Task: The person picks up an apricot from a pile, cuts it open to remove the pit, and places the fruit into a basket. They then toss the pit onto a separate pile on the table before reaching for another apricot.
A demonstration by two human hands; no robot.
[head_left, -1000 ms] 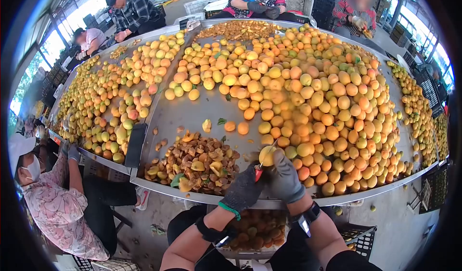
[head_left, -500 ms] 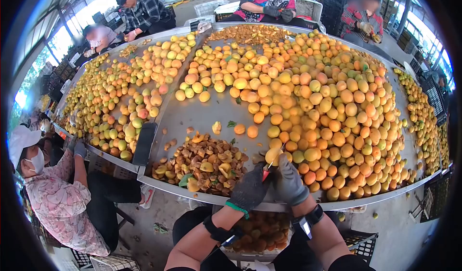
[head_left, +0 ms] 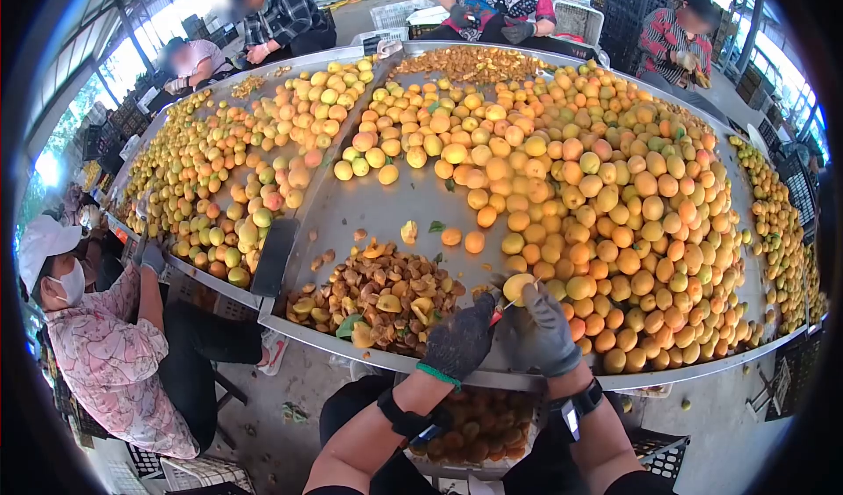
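My left hand [head_left: 458, 341], in a dark glove with a green cuff, is closed around the red handle of a small knife [head_left: 496, 316]. The knife's thin blade reaches the near side of an apricot [head_left: 518, 289]. That apricot is gripped in the fingers of my right hand [head_left: 546, 326], which wears a grey glove. Both hands are close together above the metal table's front edge. Just left of them lies a heap of brown apricot pits and scraps [head_left: 378, 302]. A large pile of whole apricots [head_left: 641, 231] spreads to the right and behind.
A raised metal divider [head_left: 329, 157] splits the table [head_left: 342, 223], with more apricots [head_left: 211, 179] beyond it. Below the front edge, a container of orange fruit pieces [head_left: 479, 429] stands between my knees. A person [head_left: 110, 337] sits at the left; several others work along the far side.
The view has shifted slightly. My right hand has turned the apricot a little against the knife, and a paler face of it shows. The person across the table has moved their hands apart.
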